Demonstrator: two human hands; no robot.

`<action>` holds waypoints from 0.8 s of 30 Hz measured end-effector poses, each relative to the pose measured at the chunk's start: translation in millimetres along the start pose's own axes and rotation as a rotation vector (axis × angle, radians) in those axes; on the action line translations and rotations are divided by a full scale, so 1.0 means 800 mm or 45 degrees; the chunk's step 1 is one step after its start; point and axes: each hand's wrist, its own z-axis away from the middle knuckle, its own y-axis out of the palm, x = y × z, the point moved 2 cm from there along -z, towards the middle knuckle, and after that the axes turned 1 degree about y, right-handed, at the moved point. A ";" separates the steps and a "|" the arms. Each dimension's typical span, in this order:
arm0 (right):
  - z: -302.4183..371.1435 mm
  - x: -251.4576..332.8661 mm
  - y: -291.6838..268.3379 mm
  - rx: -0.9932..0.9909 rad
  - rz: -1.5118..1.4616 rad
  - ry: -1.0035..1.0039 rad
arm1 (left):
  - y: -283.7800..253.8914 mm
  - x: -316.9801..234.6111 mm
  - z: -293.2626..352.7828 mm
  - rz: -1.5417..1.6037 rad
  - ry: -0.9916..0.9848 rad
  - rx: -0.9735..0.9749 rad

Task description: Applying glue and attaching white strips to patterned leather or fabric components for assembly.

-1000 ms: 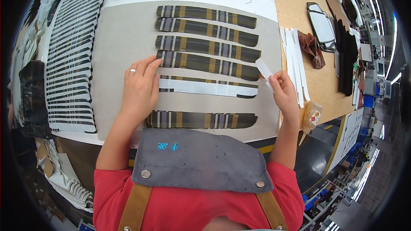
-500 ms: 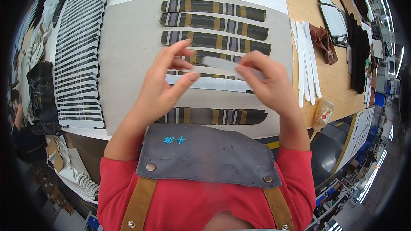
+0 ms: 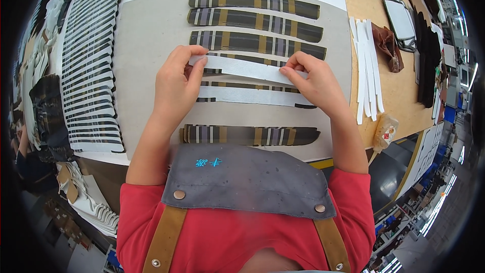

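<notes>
A white strip point(image 3: 247, 69) is stretched between my two hands, over a dark plaid piece with tan and grey stripes. My left hand point(image 3: 183, 78) pinches its left end between thumb and fingers. At the other end my right hand point(image 3: 312, 78) grips it the same way. Just below lies a plaid piece point(image 3: 252, 95) with a white strip along it. Farther away, several plaid pieces point(image 3: 257, 43) lie in rows, one above another. Nearest my apron, a small stack of plaid pieces point(image 3: 247, 135) rests on the grey board.
A long overlapping row of white-stripped plaid pieces point(image 3: 93, 71) runs down the left. On the right lie loose white strips point(image 3: 367, 71), a brown crumpled piece point(image 3: 387, 48) and a clear-framed panel point(image 3: 398, 19). A brush-like tool with a wrapped head point(image 3: 386, 132) sits at the table's right edge.
My left hand has closed on the strip's left end; before, its fingers were apart. The strip, held only by my right hand earlier, is now spread flat over a plaid piece.
</notes>
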 end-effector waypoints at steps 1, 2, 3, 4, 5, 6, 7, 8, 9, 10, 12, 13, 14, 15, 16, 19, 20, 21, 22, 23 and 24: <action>-0.002 -0.001 0.001 0.001 -0.003 0.003 | 0.002 -0.001 0.000 -0.076 -0.015 0.004; -0.004 -0.003 0.002 -0.011 0.040 -0.002 | 0.003 -0.001 0.000 -0.151 -0.030 0.008; -0.006 -0.004 0.003 -0.024 0.083 -0.007 | 0.003 -0.001 0.000 -0.152 -0.030 0.013; -0.007 -0.005 0.003 -0.023 0.080 -0.004 | 0.003 0.000 0.000 -0.216 -0.006 0.020; -0.008 -0.006 0.003 -0.027 0.109 -0.013 | 0.003 0.000 0.000 -0.279 0.019 0.029; -0.008 -0.006 0.003 -0.030 0.139 -0.021 | 0.004 0.000 0.000 -0.279 0.019 0.033; -0.008 -0.006 0.002 -0.028 0.137 -0.020 | 0.006 0.001 0.001 -0.298 0.045 0.032; -0.007 -0.007 0.001 -0.024 0.152 -0.014 | 0.008 0.001 0.002 -0.316 0.071 0.031; -0.007 -0.007 0.000 -0.021 0.167 -0.009 | 0.008 0.001 0.002 -0.317 0.068 0.032; -0.006 -0.008 0.001 -0.021 0.166 -0.006 | 0.009 0.001 0.001 -0.329 0.079 0.038; -0.005 -0.010 0.002 -0.026 0.168 0.000 | 0.011 0.002 0.001 -0.342 0.090 0.047; -0.005 -0.010 0.003 -0.027 0.167 0.004 | 0.012 0.003 0.002 -0.355 0.095 0.034; -0.006 -0.009 0.004 -0.020 0.181 0.008 | 0.013 0.004 0.002 -0.368 0.099 0.020; -0.006 -0.009 0.004 -0.013 0.195 0.012 | 0.013 0.005 0.001 -0.368 0.099 0.022; -0.007 -0.010 0.005 -0.012 0.194 0.012 | 0.013 0.006 0.001 -0.374 0.108 0.017; -0.007 -0.011 0.007 -0.005 0.232 0.010 | 0.014 0.011 0.001 -0.391 0.125 0.012; -0.007 -0.011 0.007 -0.010 0.253 0.003 | 0.015 0.013 0.002 -0.400 0.134 0.013; -0.007 -0.011 0.007 -0.014 0.274 -0.005 | 0.015 0.014 0.002 -0.401 0.132 0.012; -0.007 -0.012 0.009 -0.012 0.273 -0.007 | 0.015 0.015 0.002 -0.412 0.154 0.000; -0.007 -0.012 0.009 -0.029 0.280 -0.038 | 0.015 0.015 0.002 -0.423 0.176 -0.013; -0.007 -0.012 0.010 -0.046 0.287 -0.070 | 0.016 0.016 0.002 -0.426 0.174 -0.014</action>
